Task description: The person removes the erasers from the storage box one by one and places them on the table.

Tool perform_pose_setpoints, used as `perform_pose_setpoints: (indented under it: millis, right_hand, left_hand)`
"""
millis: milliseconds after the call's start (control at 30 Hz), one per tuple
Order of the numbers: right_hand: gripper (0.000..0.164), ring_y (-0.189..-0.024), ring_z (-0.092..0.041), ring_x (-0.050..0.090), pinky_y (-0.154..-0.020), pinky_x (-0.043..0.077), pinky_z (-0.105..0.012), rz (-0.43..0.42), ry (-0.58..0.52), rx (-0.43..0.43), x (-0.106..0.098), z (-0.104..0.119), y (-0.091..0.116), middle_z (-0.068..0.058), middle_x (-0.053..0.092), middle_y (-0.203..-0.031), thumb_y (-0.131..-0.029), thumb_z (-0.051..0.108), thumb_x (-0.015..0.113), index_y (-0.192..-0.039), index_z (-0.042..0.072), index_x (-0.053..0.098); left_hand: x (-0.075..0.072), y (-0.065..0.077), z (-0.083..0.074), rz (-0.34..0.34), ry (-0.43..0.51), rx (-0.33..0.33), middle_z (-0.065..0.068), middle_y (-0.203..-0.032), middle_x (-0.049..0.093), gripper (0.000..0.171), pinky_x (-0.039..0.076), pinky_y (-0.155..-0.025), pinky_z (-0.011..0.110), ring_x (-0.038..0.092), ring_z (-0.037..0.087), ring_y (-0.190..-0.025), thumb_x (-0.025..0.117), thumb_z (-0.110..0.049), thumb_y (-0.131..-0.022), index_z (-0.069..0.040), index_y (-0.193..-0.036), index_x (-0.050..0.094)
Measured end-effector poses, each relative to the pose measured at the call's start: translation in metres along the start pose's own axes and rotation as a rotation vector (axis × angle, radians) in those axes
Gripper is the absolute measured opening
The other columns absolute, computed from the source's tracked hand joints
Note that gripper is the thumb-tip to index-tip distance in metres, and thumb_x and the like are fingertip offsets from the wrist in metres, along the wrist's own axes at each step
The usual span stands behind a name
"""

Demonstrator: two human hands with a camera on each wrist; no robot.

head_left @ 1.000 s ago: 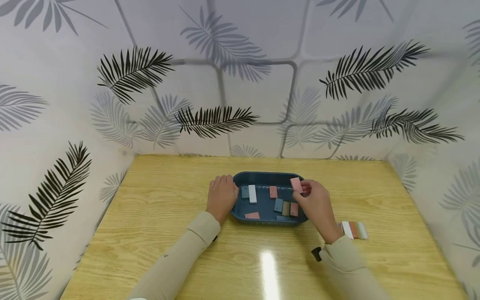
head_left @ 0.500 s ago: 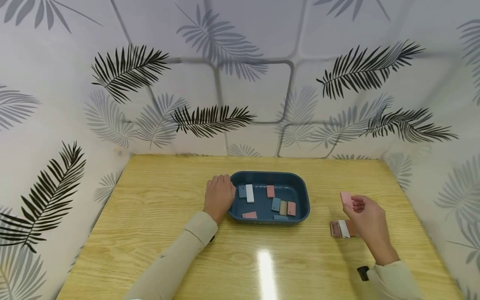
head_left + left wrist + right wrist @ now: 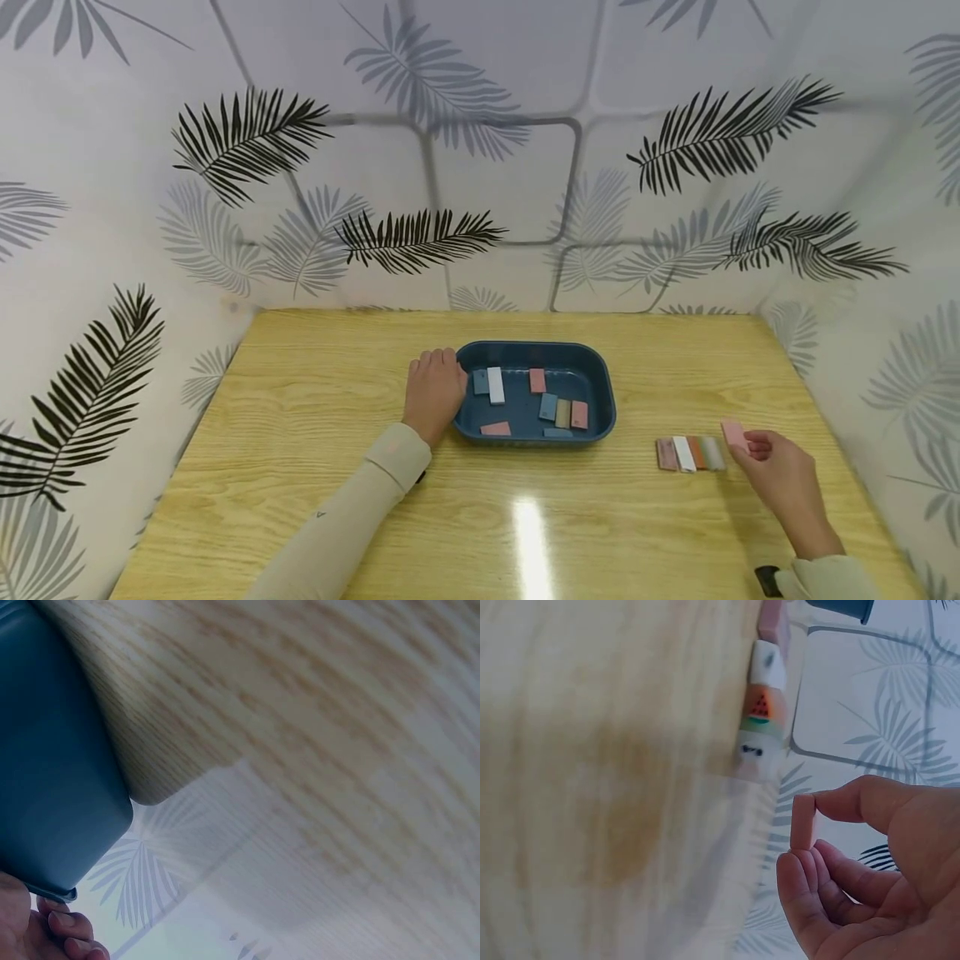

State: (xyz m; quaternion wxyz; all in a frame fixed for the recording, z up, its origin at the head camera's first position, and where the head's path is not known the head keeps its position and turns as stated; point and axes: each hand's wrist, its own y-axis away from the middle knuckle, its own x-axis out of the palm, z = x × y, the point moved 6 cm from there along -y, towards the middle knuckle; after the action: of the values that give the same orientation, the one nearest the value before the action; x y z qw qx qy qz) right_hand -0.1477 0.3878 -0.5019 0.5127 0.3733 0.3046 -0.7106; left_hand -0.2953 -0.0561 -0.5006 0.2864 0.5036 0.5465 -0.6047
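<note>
At the left end of a dark blue oval-cornered tub [image 3: 519, 412], my left hand [image 3: 435, 393] grips the rim; in the left wrist view its curled fingers [image 3: 66, 924] show just under the tub's edge. My right hand [image 3: 783, 479] pinches a small pink rectangular block [image 3: 735, 435] between thumb and fingertips, held up at the right end of a short row of blocks [image 3: 684, 454]. That row lies on the table and has pink, white, orange-and-green and pale pieces. In the right wrist view one carries a watermelon print [image 3: 760, 707] and the pale one a small face [image 3: 751, 752].
Inside the tub lie several more blocks, among them a white block [image 3: 496, 386], a tan block [image 3: 562, 413] and a pink block [image 3: 537, 380]. The wood-grain table [image 3: 337, 375] ends at a leaf-patterned wall [image 3: 517, 275] behind and at both sides.
My right hand has carried the pink block from above the tub's right end rightward and toward me, to the right end of the row. The left hand keeps its place on the rim.
</note>
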Motion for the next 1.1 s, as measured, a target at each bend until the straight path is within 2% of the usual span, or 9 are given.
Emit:
perform_pose_setpoints:
  millis: [133,367,600,1100]
  right_hand:
    - [0.045,-0.082,-0.037,0.061,-0.066,0.048,-0.045,0.016,0.008,0.014,0.005,-0.011,0.002,-0.024,0.064,-0.090,-0.089,0.028,0.061,-0.107,-0.013,0.059]
    - [0.050,-0.084,-0.037,0.061,-0.062,0.049,-0.040,0.094,0.004,0.025,0.013,-0.020,0.002,-0.025,0.063,-0.095,-0.090,0.033,0.059,-0.110,-0.013,0.057]
    - [0.050,-0.087,-0.037,0.061,-0.070,0.048,-0.044,0.130,0.017,0.034,0.018,-0.021,0.002,-0.024,0.064,-0.097,-0.090,0.031,0.059,-0.111,-0.014,0.057]
    - [0.049,-0.088,-0.037,0.060,-0.069,0.048,-0.044,0.157,-0.007,0.032,0.023,-0.020,0.003,-0.023,0.063,-0.096,-0.090,0.031,0.058,-0.110,-0.013,0.057]
  left_hand:
    - [-0.002,0.001,0.000,-0.017,-0.003,0.008,0.009,-0.081,0.053,0.018,0.036,-0.069,0.037,0.049,0.025,-0.078,0.046,-0.020,-0.094,-0.004,-0.091,0.053]
    - [-0.003,0.001,-0.001,-0.027,0.002,0.006,0.009,-0.080,0.053,0.018,0.037,-0.069,0.038,0.050,0.026,-0.078,0.047,-0.020,-0.094,-0.003,-0.090,0.054]
    - [-0.003,0.001,-0.001,-0.025,-0.005,0.006,0.009,-0.081,0.054,0.018,0.037,-0.069,0.038,0.050,0.026,-0.078,0.046,-0.020,-0.094,-0.004,-0.091,0.054]
    - [-0.005,0.001,-0.002,-0.024,-0.016,0.005,0.010,-0.081,0.054,0.018,0.037,-0.068,0.037,0.050,0.025,-0.078,0.048,-0.020,-0.093,-0.003,-0.091,0.054]
